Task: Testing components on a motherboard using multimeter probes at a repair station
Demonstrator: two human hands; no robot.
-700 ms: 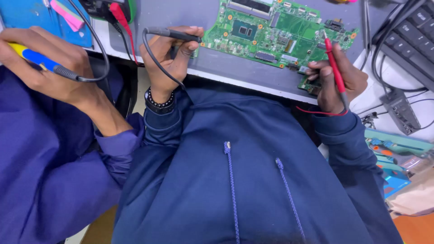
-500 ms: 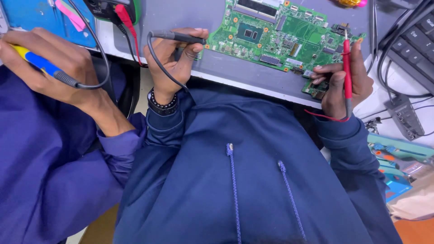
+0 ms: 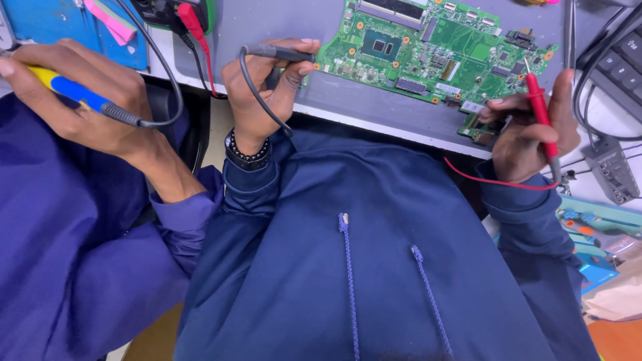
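A green circuit board (image 3: pixel 435 50) lies on the grey desk mat (image 3: pixel 267 27) in front of me. My left hand (image 3: pixel 264 87) grips a black test probe (image 3: pixel 277 52) by the board's left edge, its black lead looping down past the wrist. My right hand (image 3: pixel 531 127) holds a red test probe (image 3: pixel 540 110) upright at the board's lower right corner, a red lead trailing below. Where either probe tip sits relative to the board I cannot tell.
At the left a co-worker's hand (image 3: pixel 80 93) in a blue sleeve holds a yellow and blue tool (image 3: pixel 63 88) with a black cable. A black keyboard (image 3: pixel 618 50) and a grey adapter (image 3: pixel 612 170) are at right. A blue tray (image 3: pixel 67 23) stands at the far left.
My right hand has lifted the red probe more upright at the board's corner. My left hand has kept its grip on the black probe. The view has shifted slightly.
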